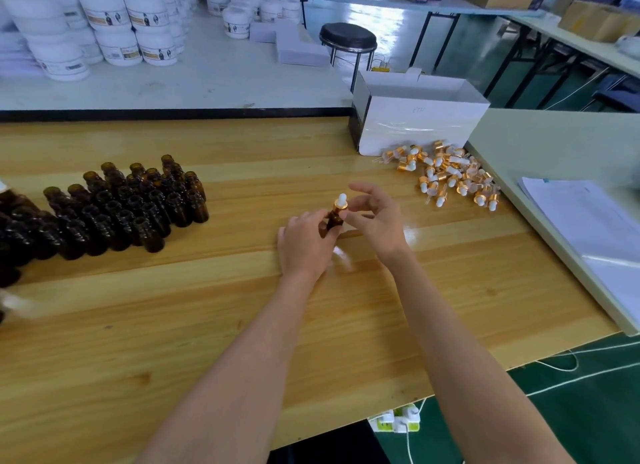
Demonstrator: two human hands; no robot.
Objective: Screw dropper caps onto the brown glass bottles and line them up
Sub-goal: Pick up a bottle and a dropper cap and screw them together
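Brown glass bottle (pixel 334 221) stands near upright at mid-desk, long axis vertical with a slight lean to the right. Whether its base rests on the desk (pixel 207 307) is hidden by the fingers. Left hand (pixel 306 245) forms the grip, fingers curled round the bottle body from the left. Dropper cap (pixel 340 204) sits on the neck, white bulb uppermost. Right hand (pixel 377 221) is immediately right of the cap, thumb reaching to the gold collar and the other fingers arched and spread clear (whether it pinches the collar or merely touches it cannot be told).

Judgement: the cap is at the tightening step. The right hand is the one placed for the turn, about the vertical axis.

Uncapped bottles (pixel 131 204) are massed well to the left. Loose caps (pixel 450 176) lie heaped to the right rear, in front of a white box (pixel 415 127). Open desk lies between these groups and in front of both hands, ample for a row. The near edge is well clear.
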